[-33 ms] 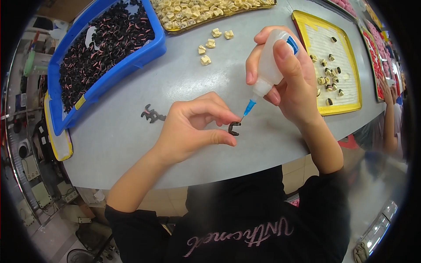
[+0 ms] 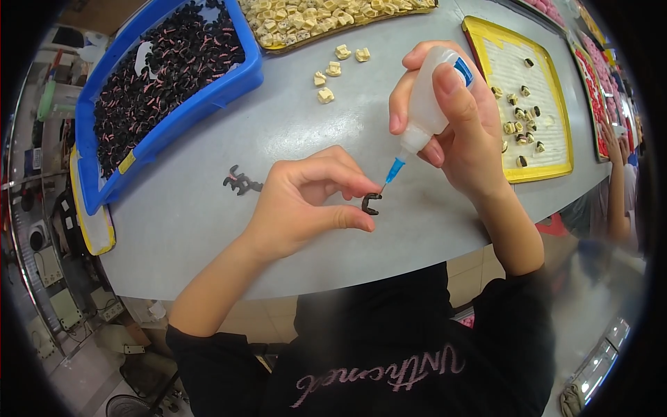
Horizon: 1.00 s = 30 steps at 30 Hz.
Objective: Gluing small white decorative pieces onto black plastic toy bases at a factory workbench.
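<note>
Between the thumb and fingertips of my left hand (image 2: 299, 198) is a small black C-shaped piece (image 2: 370, 203), its opening turned to the right. My right hand (image 2: 462, 125) grips a translucent squeeze bottle (image 2: 429, 97), tilted with its tip downward. The bottle's blue needle tip (image 2: 394, 170) reaches the upper end of the black piece. Left of my left hand, a few black pieces with a bit of pink (image 2: 242, 181) lie on the grey table (image 2: 208, 243). Beyond my hands, several loose cream-coloured pieces (image 2: 333, 69) are scattered on the tabletop.
A blue bin (image 2: 201, 108) full of black and pink pieces stands at the left. At the back, a tray of cream pieces (image 2: 326, 21) touches the bin's corner. On the right, a yellow-rimmed tray (image 2: 566, 132) bears several black-and-cream pieces. Another person's arm (image 2: 616, 187) shows at far right.
</note>
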Tool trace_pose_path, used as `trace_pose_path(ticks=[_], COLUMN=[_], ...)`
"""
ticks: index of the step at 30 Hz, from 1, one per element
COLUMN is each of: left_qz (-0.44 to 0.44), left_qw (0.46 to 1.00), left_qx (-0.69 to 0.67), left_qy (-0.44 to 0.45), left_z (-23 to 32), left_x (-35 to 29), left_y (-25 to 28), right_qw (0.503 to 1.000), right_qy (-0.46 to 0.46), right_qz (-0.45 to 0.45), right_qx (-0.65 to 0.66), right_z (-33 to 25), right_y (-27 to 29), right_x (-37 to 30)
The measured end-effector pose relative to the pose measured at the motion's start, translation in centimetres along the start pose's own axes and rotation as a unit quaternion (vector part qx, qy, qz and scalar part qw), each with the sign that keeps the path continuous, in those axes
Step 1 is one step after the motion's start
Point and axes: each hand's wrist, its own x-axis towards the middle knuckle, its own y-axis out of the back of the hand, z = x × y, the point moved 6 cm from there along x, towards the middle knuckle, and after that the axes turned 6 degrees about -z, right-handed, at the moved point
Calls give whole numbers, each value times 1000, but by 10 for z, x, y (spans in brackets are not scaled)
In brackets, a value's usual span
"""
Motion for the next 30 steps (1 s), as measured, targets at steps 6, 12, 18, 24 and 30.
trace_pose_path(ticks=[6, 12, 18, 24, 30], left_qz=[-2, -18, -19, -18, -15], left_qw=[1000, 1000, 1000, 1000, 1000], left_qx=[-8, 11, 6, 12, 5], left_qy=[-1, -21, -20, -15, -20], left_z=[-1, 1, 1, 1, 2], left_x=[0, 0, 0, 0, 0], left_y=[1, 0, 0, 1, 1], right_qw=[1000, 1000, 999, 998, 998], right_qy=[6, 7, 10, 8, -6], right_qz=[-16, -12, -9, -1, 3], right_qx=[-18, -23, -34, -68, -64], right_z=[0, 0, -2, -4, -6], right_y=[-2, -2, -1, 0, 6], right_x=[-1, -1, -1, -1, 1])
